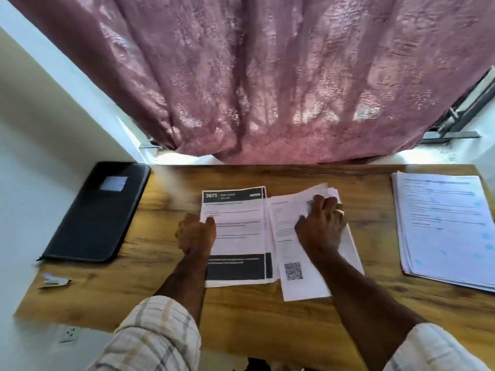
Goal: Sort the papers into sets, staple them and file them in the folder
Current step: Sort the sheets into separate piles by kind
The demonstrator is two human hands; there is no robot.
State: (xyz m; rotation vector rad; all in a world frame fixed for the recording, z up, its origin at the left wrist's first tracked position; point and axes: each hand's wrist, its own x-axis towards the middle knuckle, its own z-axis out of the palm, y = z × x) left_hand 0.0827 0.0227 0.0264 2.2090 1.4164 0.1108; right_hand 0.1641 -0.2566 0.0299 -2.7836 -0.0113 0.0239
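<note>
The left hand (197,232) pinched the left edge of a stack of black-banded forms (237,236) headed "3675", thumb on top, while the right hand (320,223) rested with fingers curled on a looser pile of white sheets (292,261), one bearing a QR code, just right of that stack at the middle of the wooden counter (334,317). A third stack of printed papers (444,226) lay at the right end, a black folder (96,212) at the far left with a small stapler (55,281) near it, and a mauve curtain (267,76) hung beyond.
</note>
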